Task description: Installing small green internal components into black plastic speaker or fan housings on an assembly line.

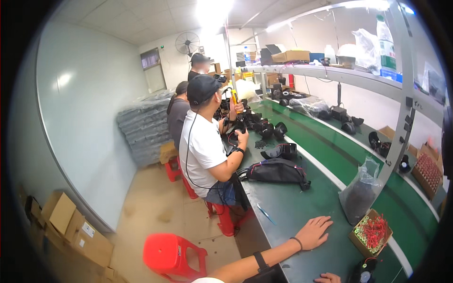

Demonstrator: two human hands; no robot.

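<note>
My left hand (313, 233) lies palm down on the dark green work table (295, 207), fingers stretched out and nothing in them. Its forearm carries a black band. At the lower edge only part of my right hand (328, 278) shows, fingers resting on the table, with no object visible in it. Right of my hands stands a small cardboard box (364, 249) filled with red wires (379, 229) and green-and-white cylindrical parts (365, 232). A black rounded device (363, 272) sits below that box. Behind it stands a clear plastic bag (361, 200) with dark contents.
A blue pen-like tool (265, 213) and a black pouch (277, 172) lie farther up the table. A person in white (203, 151) holds a yellow tool (235, 98). A green conveyor belt (321, 137) runs alongside, below a shelf (330, 71). A red stool (162, 252) stands left.
</note>
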